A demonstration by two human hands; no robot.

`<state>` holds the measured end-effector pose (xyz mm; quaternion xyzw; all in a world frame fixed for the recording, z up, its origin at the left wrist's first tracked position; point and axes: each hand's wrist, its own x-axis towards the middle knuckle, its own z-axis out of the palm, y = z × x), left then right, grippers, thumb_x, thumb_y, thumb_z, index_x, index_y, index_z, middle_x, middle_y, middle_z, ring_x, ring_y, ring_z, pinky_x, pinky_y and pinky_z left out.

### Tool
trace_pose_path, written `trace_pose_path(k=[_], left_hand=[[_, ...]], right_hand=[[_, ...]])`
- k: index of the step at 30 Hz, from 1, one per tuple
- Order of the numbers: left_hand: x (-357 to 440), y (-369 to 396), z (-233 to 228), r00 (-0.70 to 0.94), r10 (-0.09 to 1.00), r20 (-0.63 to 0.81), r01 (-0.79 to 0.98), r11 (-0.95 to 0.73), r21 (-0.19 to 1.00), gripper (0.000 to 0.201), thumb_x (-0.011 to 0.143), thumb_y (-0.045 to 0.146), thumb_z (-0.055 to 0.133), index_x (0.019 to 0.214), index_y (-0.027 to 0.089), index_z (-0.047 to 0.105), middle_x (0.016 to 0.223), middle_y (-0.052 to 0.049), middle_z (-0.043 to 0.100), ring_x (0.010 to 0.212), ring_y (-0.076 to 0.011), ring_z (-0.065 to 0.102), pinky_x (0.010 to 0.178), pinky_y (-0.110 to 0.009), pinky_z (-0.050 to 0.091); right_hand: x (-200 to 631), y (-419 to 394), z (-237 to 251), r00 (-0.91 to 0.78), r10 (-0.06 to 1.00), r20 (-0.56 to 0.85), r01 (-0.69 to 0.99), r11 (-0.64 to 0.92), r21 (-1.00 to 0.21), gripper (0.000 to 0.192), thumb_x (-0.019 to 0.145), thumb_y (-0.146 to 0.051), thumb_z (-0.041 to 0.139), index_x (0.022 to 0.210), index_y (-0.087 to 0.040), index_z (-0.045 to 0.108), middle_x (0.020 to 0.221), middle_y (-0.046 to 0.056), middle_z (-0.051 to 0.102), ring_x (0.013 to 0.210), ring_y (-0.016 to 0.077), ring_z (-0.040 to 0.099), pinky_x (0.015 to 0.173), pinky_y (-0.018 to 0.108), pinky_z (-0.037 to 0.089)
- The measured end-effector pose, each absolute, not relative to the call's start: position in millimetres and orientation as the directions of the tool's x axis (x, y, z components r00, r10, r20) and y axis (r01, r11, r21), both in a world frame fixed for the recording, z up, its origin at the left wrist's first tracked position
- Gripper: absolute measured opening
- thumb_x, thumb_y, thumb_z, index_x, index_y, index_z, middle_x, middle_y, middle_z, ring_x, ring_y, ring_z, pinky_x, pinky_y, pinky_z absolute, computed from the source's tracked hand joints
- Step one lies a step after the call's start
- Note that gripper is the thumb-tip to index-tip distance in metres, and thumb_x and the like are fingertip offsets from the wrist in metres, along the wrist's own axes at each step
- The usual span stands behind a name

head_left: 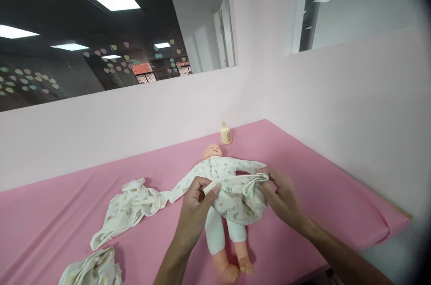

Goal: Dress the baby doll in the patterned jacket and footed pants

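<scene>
A baby doll (213, 151) lies on its back, head toward the wall, in a white printed long-sleeved top (215, 167) and white leg coverings (214, 231); its feet are bare. Above its belly and thighs, a white printed baby garment (235, 204) hangs stretched between my hands. My left hand (198, 195) pinches one edge of its opening, thumb on top. My right hand (278, 188) grips the gathered opposite edge. Which kind of garment it is, I cannot tell. The cloth hides the doll's middle.
A pink-covered padded table (276, 150) runs along the walls. Behind the doll's head stands a pale yellow pump bottle (226, 135). To the left lie a crumpled printed garment (129, 202) and another bunched cloth (94, 269). A window (101, 42) is set in the back wall.
</scene>
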<state>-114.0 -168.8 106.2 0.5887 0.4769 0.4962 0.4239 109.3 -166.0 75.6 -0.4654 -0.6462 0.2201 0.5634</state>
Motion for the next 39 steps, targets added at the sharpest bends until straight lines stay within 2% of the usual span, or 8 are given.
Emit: trace_pose_path(k=[6, 12, 15, 20, 24, 28, 33, 39], left_hand=[[-130, -170, 127, 0.029, 0.968, 0.248, 0.196, -0.249, 0.948, 0.024, 0.084, 0.045, 0.067, 0.087, 0.022, 0.06, 0.065, 0.003, 0.057, 0.058, -0.0114, 0.052, 0.053, -0.02, 0.043], [-119, -179, 148, 0.137, 0.912, 0.385, 0.209, -0.407, 0.889, 0.018, 0.087, 0.037, 0.065, 0.092, 0.021, 0.058, 0.068, 0.003, 0.056, 0.057, -0.0094, 0.052, 0.053, -0.02, 0.045], [-125, -187, 158, 0.205, 0.862, 0.464, 0.254, -0.504, 0.826, 0.011, 0.09, 0.03, 0.062, 0.095, 0.021, 0.06, 0.076, 0.001, 0.061, 0.063, -0.0098, 0.055, 0.058, -0.021, 0.047], [-138, -191, 185, 0.287, 0.735, 0.615, 0.239, -0.676, 0.697, 0.005, 0.09, 0.019, 0.062, 0.093, 0.022, 0.065, 0.081, 0.0, 0.064, 0.069, -0.0091, 0.058, 0.059, -0.02, 0.046], [-131, -185, 206, 0.296, 0.642, 0.707, 0.189, -0.765, 0.615, 0.01, 0.089, 0.016, 0.063, 0.096, 0.023, 0.065, 0.083, 0.001, 0.064, 0.074, -0.0094, 0.059, 0.064, -0.021, 0.046], [-110, -174, 209, 0.46, 0.644, 0.611, 0.225, -0.75, 0.621, 0.008, 0.091, 0.022, 0.061, 0.097, 0.023, 0.066, 0.087, 0.001, 0.065, 0.077, -0.0099, 0.058, 0.069, -0.023, 0.045], [-94, -169, 200, 0.621, 0.66, 0.422, 0.305, -0.7, 0.646, 0.017, 0.094, 0.035, 0.056, 0.095, 0.021, 0.065, 0.092, -0.001, 0.065, 0.083, -0.012, 0.056, 0.074, -0.025, 0.042], [-108, -160, 199, 0.711, 0.649, 0.27, 0.457, -0.718, 0.525, 0.035, 0.089, 0.048, 0.06, 0.074, 0.018, 0.054, 0.073, 0.004, 0.053, 0.069, -0.01, 0.044, 0.063, -0.024, 0.034]], right_hand=[[122, -177, 105, 0.066, 0.891, 0.45, 0.184, 0.432, -0.883, 0.022, 0.092, -0.03, 0.047, 0.106, -0.022, 0.061, 0.101, 0.006, 0.066, 0.087, 0.0187, 0.063, 0.07, 0.028, 0.053], [94, -202, 92, 0.008, 0.767, 0.641, 0.569, 0.524, -0.634, 0.063, 0.078, -0.028, 0.066, 0.137, -0.023, 0.044, 0.132, 0.013, 0.056, 0.119, 0.032, 0.054, 0.098, 0.05, 0.047], [106, -201, 94, -0.062, 0.839, 0.541, 0.511, 0.492, -0.704, 0.037, 0.083, -0.016, 0.051, 0.118, -0.023, 0.058, 0.112, 0.007, 0.066, 0.1, 0.0242, 0.063, 0.086, 0.041, 0.054], [163, -206, 135, -0.249, 0.918, 0.309, 0.33, 0.381, -0.864, 0.03, 0.092, -0.021, 0.043, 0.116, -0.025, 0.061, 0.097, 0.004, 0.068, 0.066, 0.0137, 0.063, 0.05, 0.022, 0.051], [177, -212, 167, -0.254, 0.847, 0.467, 0.515, 0.527, -0.676, 0.032, 0.092, -0.027, 0.052, 0.123, -0.028, 0.059, 0.116, 0.006, 0.065, 0.095, 0.02, 0.066, 0.07, 0.027, 0.058], [149, -219, 172, -0.284, 0.748, 0.599, 0.612, 0.623, -0.487, 0.036, 0.09, -0.029, 0.058, 0.125, -0.03, 0.056, 0.13, 0.006, 0.055, 0.119, 0.0222, 0.054, 0.091, 0.033, 0.053], [113, -217, 164, -0.278, 0.85, 0.448, 0.55, 0.523, -0.651, 0.01, 0.092, -0.03, 0.056, 0.099, -0.024, 0.057, 0.095, 0.002, 0.062, 0.09, 0.0165, 0.057, 0.078, 0.03, 0.049], [129, -205, 176, -0.435, 0.873, 0.222, 0.195, 0.332, -0.923, 0.021, 0.094, -0.04, 0.056, 0.089, -0.019, 0.057, 0.082, 0.0, 0.055, 0.074, 0.0112, 0.049, 0.064, 0.024, 0.04]])
